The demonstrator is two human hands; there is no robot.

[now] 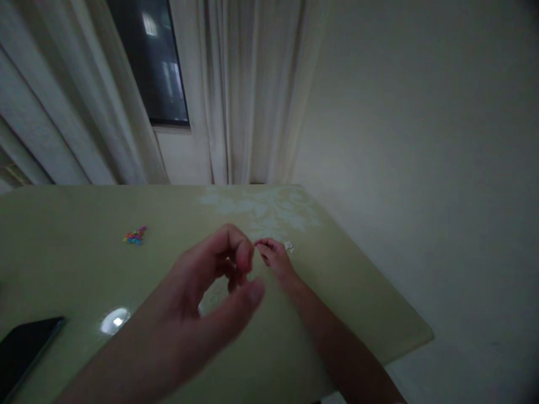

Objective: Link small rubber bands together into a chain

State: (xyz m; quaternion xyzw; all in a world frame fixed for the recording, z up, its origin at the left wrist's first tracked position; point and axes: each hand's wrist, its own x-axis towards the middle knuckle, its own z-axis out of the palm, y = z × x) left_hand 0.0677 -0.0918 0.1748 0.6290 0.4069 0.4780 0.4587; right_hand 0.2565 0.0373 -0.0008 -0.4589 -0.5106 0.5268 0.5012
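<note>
Small white irregular pieces, probably light, stiff and best pinched by their edges, lie on the glossy yellow-green desk beside the right hand, its grip unclear, while the left hand curls, fingers parted from thumb.

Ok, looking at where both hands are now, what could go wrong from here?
1. The right hand is right beside the small white pieces, so a slight sideways brush could scatter them.
2. The left hand looms large in the view and hides part of the table; something small there could go unnoticed.
3. The colourful pieces sit in a loose cluster, so a careless sweep of the left arm might spread them.
</note>
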